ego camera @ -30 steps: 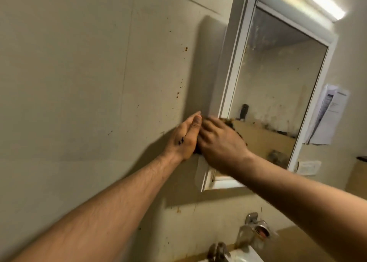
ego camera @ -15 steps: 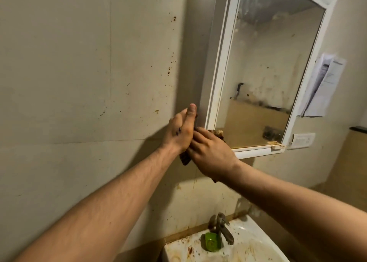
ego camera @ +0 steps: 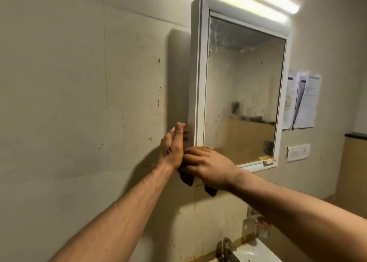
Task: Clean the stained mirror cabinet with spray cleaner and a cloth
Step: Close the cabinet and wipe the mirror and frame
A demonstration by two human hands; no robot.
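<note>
In the head view, our left hand (ego camera: 171,148) lies with straight fingers flat against the side wall of the mirror cabinet (ego camera: 199,82), touching our right hand (ego camera: 208,167), whose fingers curl over the dark cloth (ego camera: 186,179) and press it onto the cabinet's lower corner, with 2 ends hanging below the knuckles. We judge the cloth soft, light and limp, best bunched under the fingers. The cabinet looks rigid, but its stained glass just beyond the right fingertips is fragile, so we would brace on the white frame

Cloth (ego camera: 187,179) under right hand (ego camera: 208,167) — cabinet (ego camera: 200,82) corner
</note>
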